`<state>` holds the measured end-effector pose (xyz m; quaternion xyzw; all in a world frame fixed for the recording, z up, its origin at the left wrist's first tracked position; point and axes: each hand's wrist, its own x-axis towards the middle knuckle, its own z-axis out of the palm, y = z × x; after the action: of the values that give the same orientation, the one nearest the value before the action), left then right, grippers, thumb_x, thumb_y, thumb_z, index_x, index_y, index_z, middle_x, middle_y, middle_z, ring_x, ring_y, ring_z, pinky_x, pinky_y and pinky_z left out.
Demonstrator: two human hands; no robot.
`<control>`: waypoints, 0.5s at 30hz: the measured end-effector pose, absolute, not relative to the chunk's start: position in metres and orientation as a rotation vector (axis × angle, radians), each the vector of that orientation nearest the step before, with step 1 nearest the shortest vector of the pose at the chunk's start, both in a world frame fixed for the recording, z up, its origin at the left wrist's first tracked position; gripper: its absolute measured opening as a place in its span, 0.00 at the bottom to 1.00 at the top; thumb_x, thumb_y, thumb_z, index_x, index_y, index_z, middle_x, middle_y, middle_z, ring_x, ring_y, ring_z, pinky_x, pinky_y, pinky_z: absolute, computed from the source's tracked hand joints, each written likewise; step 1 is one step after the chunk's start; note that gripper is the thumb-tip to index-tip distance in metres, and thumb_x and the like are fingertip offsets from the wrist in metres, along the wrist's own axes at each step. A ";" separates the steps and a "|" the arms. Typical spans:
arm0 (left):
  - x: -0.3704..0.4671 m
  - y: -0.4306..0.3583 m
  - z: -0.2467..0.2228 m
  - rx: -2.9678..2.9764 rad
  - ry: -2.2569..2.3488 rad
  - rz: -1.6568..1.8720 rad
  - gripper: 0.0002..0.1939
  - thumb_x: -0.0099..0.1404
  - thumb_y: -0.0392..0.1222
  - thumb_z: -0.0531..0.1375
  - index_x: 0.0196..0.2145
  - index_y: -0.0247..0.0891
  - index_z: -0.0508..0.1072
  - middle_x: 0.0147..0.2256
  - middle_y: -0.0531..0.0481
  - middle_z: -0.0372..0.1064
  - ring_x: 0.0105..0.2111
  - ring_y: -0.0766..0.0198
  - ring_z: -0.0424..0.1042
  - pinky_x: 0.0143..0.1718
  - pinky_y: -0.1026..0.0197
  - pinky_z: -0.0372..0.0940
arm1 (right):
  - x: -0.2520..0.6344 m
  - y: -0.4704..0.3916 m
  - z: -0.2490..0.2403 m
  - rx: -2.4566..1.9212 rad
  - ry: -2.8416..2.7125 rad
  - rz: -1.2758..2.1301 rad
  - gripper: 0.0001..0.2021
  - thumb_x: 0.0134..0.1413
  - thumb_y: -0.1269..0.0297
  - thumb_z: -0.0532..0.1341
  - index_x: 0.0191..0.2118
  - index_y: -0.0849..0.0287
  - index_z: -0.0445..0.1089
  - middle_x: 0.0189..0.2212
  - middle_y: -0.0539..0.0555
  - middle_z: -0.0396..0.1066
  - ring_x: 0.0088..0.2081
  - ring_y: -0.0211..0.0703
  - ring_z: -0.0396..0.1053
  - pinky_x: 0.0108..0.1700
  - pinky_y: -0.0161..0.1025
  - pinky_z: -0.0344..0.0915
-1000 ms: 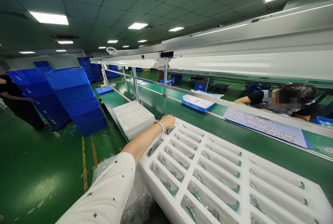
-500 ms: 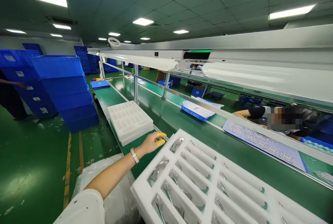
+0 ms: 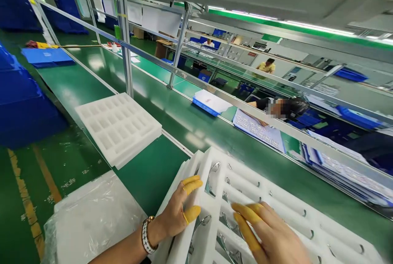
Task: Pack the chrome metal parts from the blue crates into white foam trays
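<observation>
A white foam tray (image 3: 209, 210) with rows of slots lies on top of a stack at the lower right, and shiny curved metal pieces (image 3: 215, 168) stand in its slots. My left hand (image 3: 179, 202), with yellow finger covers, rests against the tray's left side, thumb and fingers apart. Over the slots hovers my right hand (image 3: 270, 231), slightly blurred, its yellow-covered fingers stretched out and nothing visible in them. Whether its fingertips touch a metal piece I cannot tell. Farther left, a second foam tray stack (image 3: 119, 125) shows bare slots.
A green conveyor belt (image 3: 172, 110) runs behind the trays, with metal posts (image 3: 124, 43) and rails. Plastic-wrapped white material (image 3: 92, 219) sits below left, near blue bins (image 3: 24, 96). Across the belt, a person (image 3: 285, 106) leans by a sheet of small parts (image 3: 258, 129).
The view has turned right and downward. My left hand has come to the loaded tray's left side, and my right hand has entered above its slots.
</observation>
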<state>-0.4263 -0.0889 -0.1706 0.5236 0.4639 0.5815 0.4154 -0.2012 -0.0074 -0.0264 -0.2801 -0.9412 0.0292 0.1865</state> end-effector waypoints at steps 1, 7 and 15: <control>-0.427 -0.089 -0.170 1.314 1.154 1.456 0.29 0.70 0.55 0.59 0.66 0.54 0.64 0.68 0.46 0.55 0.69 0.47 0.54 0.72 0.41 0.51 | -0.218 -0.002 -0.032 -0.786 -2.684 0.057 0.13 0.69 0.60 0.54 0.47 0.52 0.76 0.32 0.54 0.74 0.33 0.45 0.73 0.34 0.39 0.72; -0.426 -0.091 -0.165 1.324 1.153 1.462 0.28 0.72 0.53 0.57 0.67 0.50 0.62 0.68 0.44 0.55 0.68 0.47 0.55 0.72 0.40 0.50 | -0.266 0.018 -0.064 -1.067 -2.892 -0.015 0.17 0.68 0.65 0.51 0.32 0.56 0.75 0.26 0.54 0.70 0.30 0.47 0.70 0.29 0.40 0.65; -0.425 -0.086 -0.167 1.388 1.102 1.497 0.27 0.73 0.51 0.56 0.67 0.49 0.61 0.68 0.42 0.53 0.68 0.47 0.55 0.71 0.39 0.52 | -0.276 0.029 -0.050 -1.453 -3.031 0.588 0.14 0.58 0.78 0.48 0.24 0.56 0.57 0.28 0.52 0.67 0.29 0.41 0.65 0.32 0.37 0.56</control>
<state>-0.4252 -0.0856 -0.1674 0.5485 0.4356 0.5916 0.3993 -0.2756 0.0292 -0.0497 -0.4218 -0.8802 0.1708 -0.1349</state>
